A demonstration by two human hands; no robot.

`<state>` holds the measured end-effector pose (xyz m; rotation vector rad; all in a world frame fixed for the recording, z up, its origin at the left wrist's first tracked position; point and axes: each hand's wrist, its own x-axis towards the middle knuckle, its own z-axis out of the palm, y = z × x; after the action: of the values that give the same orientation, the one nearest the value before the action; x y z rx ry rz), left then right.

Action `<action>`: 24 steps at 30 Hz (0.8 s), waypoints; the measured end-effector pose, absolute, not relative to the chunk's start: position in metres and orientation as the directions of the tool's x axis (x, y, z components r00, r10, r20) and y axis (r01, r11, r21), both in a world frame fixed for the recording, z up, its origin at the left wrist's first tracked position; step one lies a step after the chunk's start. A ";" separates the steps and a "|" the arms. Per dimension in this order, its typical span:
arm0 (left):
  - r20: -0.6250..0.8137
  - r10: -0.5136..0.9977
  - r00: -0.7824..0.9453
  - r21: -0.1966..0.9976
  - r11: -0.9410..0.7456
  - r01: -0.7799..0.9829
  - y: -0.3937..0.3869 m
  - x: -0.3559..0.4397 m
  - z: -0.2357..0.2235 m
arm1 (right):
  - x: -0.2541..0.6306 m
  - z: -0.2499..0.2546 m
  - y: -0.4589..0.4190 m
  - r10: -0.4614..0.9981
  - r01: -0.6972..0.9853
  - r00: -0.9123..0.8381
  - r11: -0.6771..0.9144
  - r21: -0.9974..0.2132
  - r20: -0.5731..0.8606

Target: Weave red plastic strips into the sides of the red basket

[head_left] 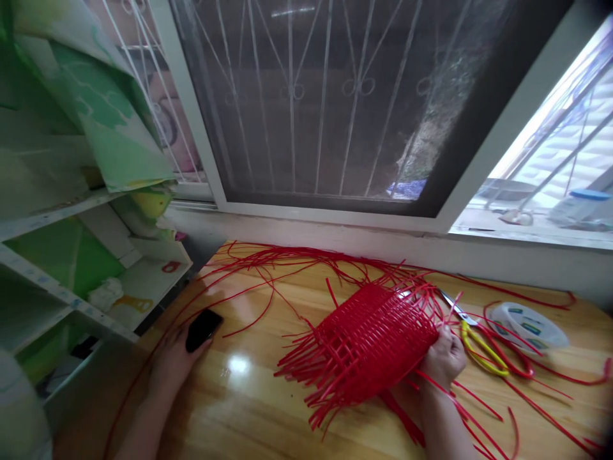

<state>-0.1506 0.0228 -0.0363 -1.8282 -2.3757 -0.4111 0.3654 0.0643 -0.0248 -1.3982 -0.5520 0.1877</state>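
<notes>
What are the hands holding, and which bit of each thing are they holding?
The right hand holds the red weaving by its right edge. The left hand grips the black phone at its near end; whether it is lifted, I can't tell.

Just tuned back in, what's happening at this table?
A person's right hand grips the right-hand edge of a red woven piece, whose loose ends stick out around it. The left hand is around a black phone at the table's left side. Loose red strips run along the back of the wooden table. Yellow-handled scissors and a clear plastic bowl lie to the right, neither in hand.
</notes>
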 end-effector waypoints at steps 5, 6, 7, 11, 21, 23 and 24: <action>0.306 0.899 -0.312 0.055 0.311 0.949 0.028 -0.126 -0.038 | 0.367 -0.033 0.067 0.434 0.214 0.860 0.171 -0.962 0.269; 0.281 0.910 -0.305 0.072 0.297 0.952 0.030 -0.122 -0.039 | 0.368 -0.035 0.068 0.434 0.216 0.860 0.168 -0.962 0.269; 0.252 0.923 -0.290 0.092 0.275 0.957 0.032 -0.120 -0.041 | 0.368 -0.037 0.068 0.432 0.217 0.861 0.165 -0.962 0.269; 0.183 0.957 -0.227 0.148 0.201 0.968 0.035 -0.119 -0.045 | 0.370 -0.041 0.068 0.419 0.225 0.866 0.157 -0.962 0.272; 0.183 0.972 -0.145 0.265 0.094 0.960 0.024 -0.126 -0.048 | 0.360 -0.029 0.065 0.438 0.235 0.853 0.167 -0.958 0.286; 0.188 0.967 -0.170 0.284 0.112 0.952 0.024 -0.125 -0.048 | 0.360 -0.028 0.065 0.436 0.242 0.852 0.166 -0.956 0.291; 0.186 0.965 -0.185 0.293 0.125 0.948 0.024 -0.124 -0.048 | 0.360 -0.028 0.064 0.435 0.246 0.851 0.164 -0.955 0.294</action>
<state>-0.1238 0.0238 -0.0483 -2.0354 -2.3927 -0.5569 0.3596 0.0644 -0.0276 -1.4236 -0.5859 0.1466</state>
